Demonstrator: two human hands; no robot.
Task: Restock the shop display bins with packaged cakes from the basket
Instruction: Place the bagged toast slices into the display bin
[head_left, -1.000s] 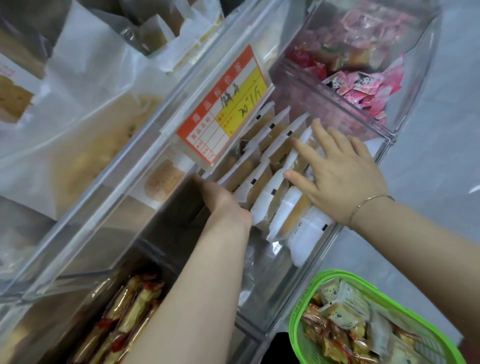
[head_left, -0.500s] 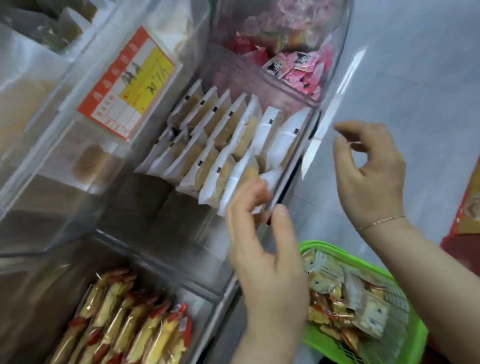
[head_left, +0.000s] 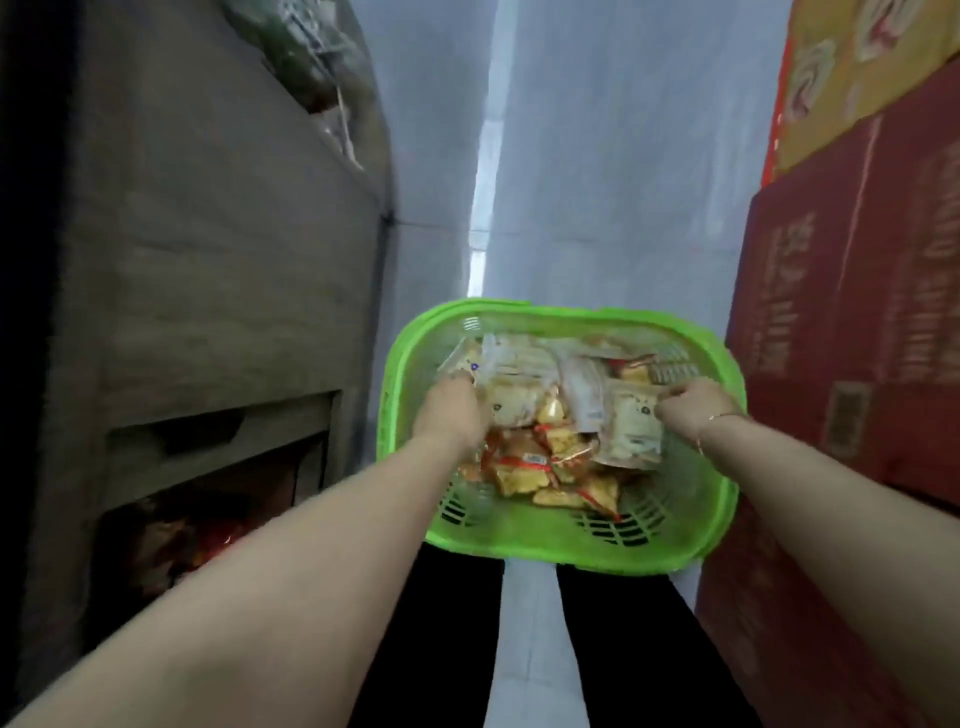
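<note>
Left hand (head_left: 451, 410) reaches into the green basket (head_left: 561, 540), fingers curled on a pale packaged cake (head_left: 511, 402); right hand (head_left: 693, 408) pinches another pale pack (head_left: 631, 426). Head view: basket on the floor, many packs remaining; display bins out of sight, restocking judged unfinished

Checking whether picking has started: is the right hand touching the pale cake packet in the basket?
Touching. The head view shows the right hand with its fingers curled against the edge of the pale cake packet inside the green basket.
</note>
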